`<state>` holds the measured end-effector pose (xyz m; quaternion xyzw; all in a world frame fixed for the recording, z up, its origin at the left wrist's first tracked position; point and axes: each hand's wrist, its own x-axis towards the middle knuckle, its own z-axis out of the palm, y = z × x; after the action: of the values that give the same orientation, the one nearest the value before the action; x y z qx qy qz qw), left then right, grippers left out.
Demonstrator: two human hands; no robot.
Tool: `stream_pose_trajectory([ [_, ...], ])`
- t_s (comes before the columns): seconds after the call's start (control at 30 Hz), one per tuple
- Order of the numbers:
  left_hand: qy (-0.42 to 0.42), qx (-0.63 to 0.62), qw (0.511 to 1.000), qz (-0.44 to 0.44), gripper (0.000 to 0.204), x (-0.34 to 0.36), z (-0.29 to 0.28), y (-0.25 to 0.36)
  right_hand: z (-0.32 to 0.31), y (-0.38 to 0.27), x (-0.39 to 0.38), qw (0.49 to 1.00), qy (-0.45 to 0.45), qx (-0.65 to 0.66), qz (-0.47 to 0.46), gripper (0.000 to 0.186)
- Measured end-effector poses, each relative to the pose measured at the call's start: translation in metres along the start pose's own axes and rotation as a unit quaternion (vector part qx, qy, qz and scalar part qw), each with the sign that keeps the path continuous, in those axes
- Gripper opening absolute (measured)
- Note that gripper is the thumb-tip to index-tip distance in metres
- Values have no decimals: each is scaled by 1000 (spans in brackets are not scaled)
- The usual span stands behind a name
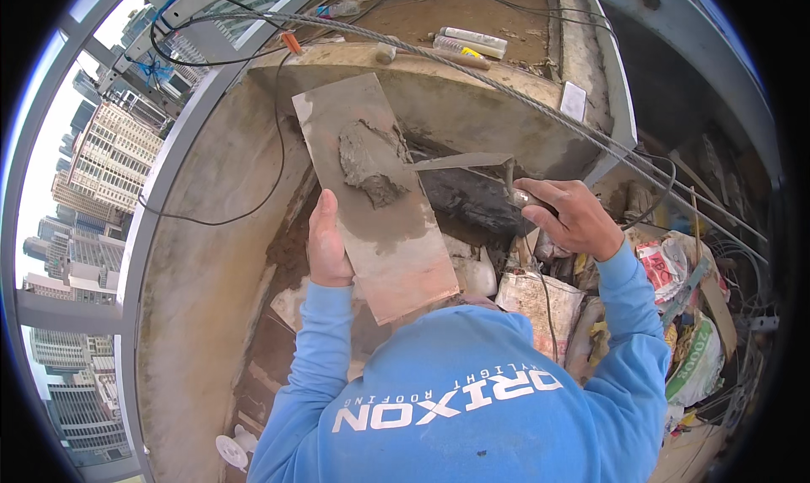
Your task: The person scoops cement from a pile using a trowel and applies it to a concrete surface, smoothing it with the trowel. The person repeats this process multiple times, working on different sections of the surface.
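My left hand grips the left side of a long, tilted board, its fingers hidden underneath and its thumb along the edge. A lump of wet grey mortar sits on the board's upper half, with a smeared patch around it. My right hand is closed on the handle of a metal trowel, whose blade reaches leftward to the right edge of the board, beside the mortar.
A curved concrete wall runs ahead, a steel cable crossing it. Tubes lie on the ledge beyond. Dirty sacks and debris crowd the right. At left, a metal frame borders a drop with tall buildings outside.
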<state>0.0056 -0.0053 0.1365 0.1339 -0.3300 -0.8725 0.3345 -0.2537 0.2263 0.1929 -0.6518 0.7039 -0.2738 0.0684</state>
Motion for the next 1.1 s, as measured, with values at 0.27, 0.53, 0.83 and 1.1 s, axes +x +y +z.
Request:
stream_pose_trajectory([
  [0.27, -46, 142, 986, 80, 47, 3, 16, -19, 55, 23, 20, 992, 84, -92, -24, 42],
  [0.53, -66, 224, 970, 66, 52, -21, 6, -28, 78, 34, 36, 959, 252, -112, -65, 44],
  [0.83, -29, 140, 989, -35, 56, -20, -25, -62, 96, 112, -29, 925, 310, -219, -23, 51],
  [1.1, 161, 97, 981, -49, 54, -13, -98, -33, 89, 203, -126, 950, 192, -232, 85, 37],
])
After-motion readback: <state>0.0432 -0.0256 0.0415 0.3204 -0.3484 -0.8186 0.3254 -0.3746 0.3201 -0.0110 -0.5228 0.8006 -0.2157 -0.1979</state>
